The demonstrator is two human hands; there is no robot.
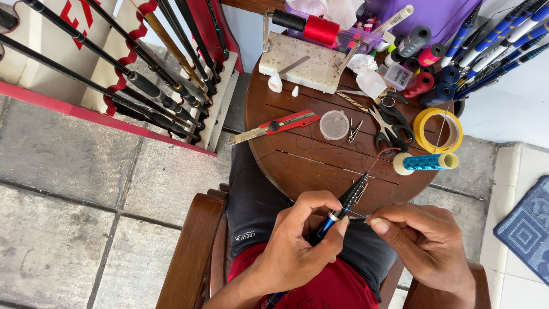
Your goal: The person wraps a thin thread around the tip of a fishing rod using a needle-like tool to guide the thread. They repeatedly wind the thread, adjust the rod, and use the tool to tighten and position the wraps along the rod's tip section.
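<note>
Blue-and-black rod section sits pinched in the left hand, whose fingers press on its wrap; the right hand has its fingers pressed together on a thin thread running up to the teal spool on the surface beyond them. I judge slack could loosen the winding, or a hard pull could roll the spool off.

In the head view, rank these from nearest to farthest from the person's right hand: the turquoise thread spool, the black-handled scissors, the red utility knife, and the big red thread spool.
Measured from the right hand:
1. Turquoise thread spool, just beyond the hand on the table's near right edge.
2. Black-handled scissors, farther in, right of centre.
3. Red utility knife, across on the table's left side.
4. Big red thread spool, at the far edge on its holder.
</note>
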